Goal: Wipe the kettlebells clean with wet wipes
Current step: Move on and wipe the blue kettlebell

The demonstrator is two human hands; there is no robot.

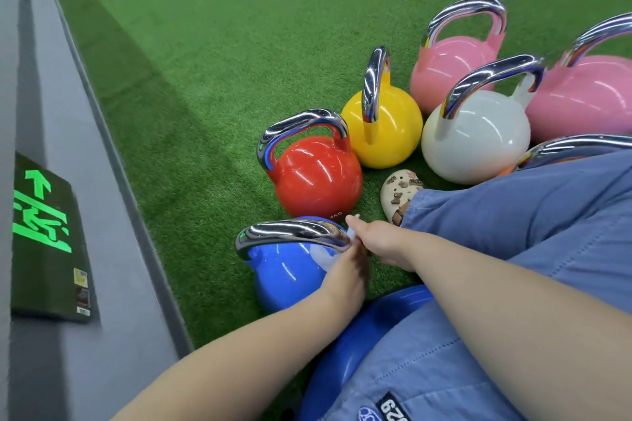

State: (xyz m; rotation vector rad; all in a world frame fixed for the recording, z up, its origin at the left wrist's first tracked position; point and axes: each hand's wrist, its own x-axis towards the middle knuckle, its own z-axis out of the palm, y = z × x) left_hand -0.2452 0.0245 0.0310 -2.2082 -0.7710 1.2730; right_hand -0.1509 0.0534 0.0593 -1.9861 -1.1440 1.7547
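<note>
the left hand (345, 270) is reaching to the right end of the blue kettlebell (284, 273), its fingers pressing a white wipe (323, 255) against the blue shell just under the chrome handle (290, 232); the hand is blurred, so whether the fingers are curling round the wipe or lying flat on it cannot be told. the right hand (379, 239) is lying just beside the left one, touching it, its fingers reaching toward the same end of the handle, and a scrap of wipe is showing at its fingertips; its grip is turned away from the camera, so i cannot tell whether it is pinching anything. just beyond both hands the red kettlebell (318, 174) is standing upright on the green turf (205, 44), nearly touching the blue one. further out the yellow kettlebell (383, 126) is standing, then the white kettlebell (475, 137) to its right, and behind them two pink kettlebells (451, 68), (581, 96). right of the hands a beige shoe (400, 191) is poking out from a blue trouser leg (513, 215), and another chrome handle is peeking over the knee. near the wrists a second blue ball-like shape (352, 345) is sitting under the leg. far left of the hands a grey ledge (68, 181) is carrying a green exit sign (44, 232).
</note>
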